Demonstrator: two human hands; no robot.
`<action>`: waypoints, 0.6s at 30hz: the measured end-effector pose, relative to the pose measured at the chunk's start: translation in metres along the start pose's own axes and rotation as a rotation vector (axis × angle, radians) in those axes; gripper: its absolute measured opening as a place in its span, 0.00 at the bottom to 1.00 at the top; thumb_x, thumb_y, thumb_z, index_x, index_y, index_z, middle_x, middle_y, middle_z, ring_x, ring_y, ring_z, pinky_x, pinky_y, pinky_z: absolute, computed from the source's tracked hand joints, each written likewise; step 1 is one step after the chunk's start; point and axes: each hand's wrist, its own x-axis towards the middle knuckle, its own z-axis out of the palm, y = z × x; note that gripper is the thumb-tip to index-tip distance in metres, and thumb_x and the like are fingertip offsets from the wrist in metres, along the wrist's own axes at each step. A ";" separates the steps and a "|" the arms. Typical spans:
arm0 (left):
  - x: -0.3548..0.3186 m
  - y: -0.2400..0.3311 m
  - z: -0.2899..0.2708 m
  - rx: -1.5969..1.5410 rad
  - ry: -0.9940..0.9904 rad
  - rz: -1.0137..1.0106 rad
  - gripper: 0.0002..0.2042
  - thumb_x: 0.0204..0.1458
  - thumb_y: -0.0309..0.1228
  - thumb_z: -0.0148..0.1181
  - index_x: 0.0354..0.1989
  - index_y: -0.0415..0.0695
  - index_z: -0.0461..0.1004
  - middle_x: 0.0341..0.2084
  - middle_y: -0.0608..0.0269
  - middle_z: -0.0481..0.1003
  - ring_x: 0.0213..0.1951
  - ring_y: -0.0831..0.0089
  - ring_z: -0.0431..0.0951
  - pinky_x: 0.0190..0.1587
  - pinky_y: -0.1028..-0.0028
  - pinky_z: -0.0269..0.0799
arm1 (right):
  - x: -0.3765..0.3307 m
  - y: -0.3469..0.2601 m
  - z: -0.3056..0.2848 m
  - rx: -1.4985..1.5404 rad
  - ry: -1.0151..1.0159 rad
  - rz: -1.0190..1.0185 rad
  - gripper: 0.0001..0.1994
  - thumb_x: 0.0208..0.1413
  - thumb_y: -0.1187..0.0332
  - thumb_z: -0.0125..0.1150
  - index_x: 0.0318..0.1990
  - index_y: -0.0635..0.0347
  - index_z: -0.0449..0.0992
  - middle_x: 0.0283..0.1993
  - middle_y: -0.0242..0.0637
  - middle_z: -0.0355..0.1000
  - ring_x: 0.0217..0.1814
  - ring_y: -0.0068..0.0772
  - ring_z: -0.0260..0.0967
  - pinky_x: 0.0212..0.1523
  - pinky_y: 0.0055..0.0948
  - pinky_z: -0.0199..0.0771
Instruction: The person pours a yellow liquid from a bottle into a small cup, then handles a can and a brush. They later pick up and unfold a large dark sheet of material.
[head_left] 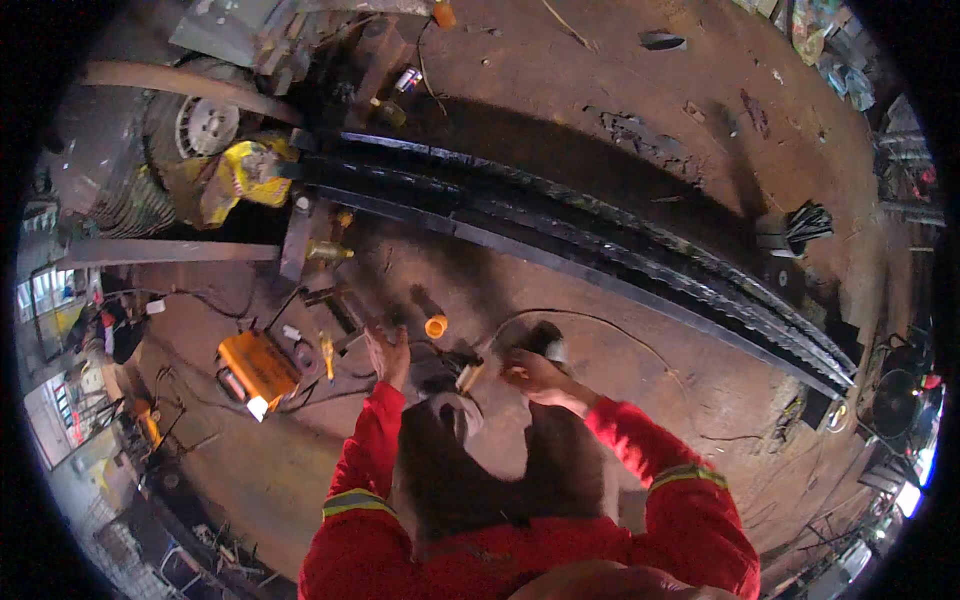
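Two bare hands in red sleeves over a brown floor. The left hand has its grip spread, the fingers pointing far, just beside a dark metal piece on the floor. The right hand has its fingers curled; whether its grip pinches anything cannot be told. A dark-and-white object lies just beyond it, blurred. Between the hands is a small tan piece; farther off stands an orange cylinder. To the left, a yellow tool lies near an orange box-shaped machine. Beyond the hands, a long dark beam runs from far left to nearer right; past it, at right, a container holds dark rods.
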 end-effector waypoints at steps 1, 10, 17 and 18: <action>-0.021 0.034 -0.028 -0.007 -0.019 0.013 0.30 0.47 0.34 0.62 0.57 0.35 0.58 0.47 0.43 0.65 0.49 0.49 0.67 0.51 0.59 0.63 | -0.051 -0.005 -0.007 0.143 0.125 0.013 0.10 0.53 0.69 0.58 0.42 0.61 0.70 0.37 0.37 0.72 0.40 0.33 0.70 0.39 0.32 0.71; -0.042 0.324 -0.216 -0.065 0.066 0.225 0.22 0.52 0.31 0.59 0.54 0.38 0.62 0.46 0.48 0.68 0.48 0.56 0.70 0.50 0.64 0.65 | -0.324 0.013 -0.093 0.482 0.900 0.103 0.08 0.60 0.63 0.51 0.36 0.58 0.70 0.30 0.35 0.68 0.31 0.26 0.69 0.31 0.26 0.70; -0.008 0.454 -0.241 -0.258 0.040 0.398 0.20 0.54 0.28 0.58 0.53 0.36 0.63 0.46 0.52 0.68 0.46 0.64 0.70 0.51 0.67 0.64 | -0.270 -0.112 -0.075 0.286 1.101 -0.106 0.10 0.60 0.63 0.52 0.36 0.63 0.71 0.33 0.36 0.70 0.34 0.24 0.67 0.34 0.26 0.68; 0.001 0.460 -0.230 -0.321 -0.013 0.392 0.20 0.54 0.29 0.58 0.53 0.35 0.63 0.46 0.53 0.68 0.46 0.64 0.69 0.52 0.68 0.64 | -0.270 -0.144 -0.072 0.369 1.077 -0.084 0.10 0.60 0.64 0.52 0.36 0.63 0.71 0.34 0.36 0.70 0.35 0.25 0.67 0.34 0.26 0.67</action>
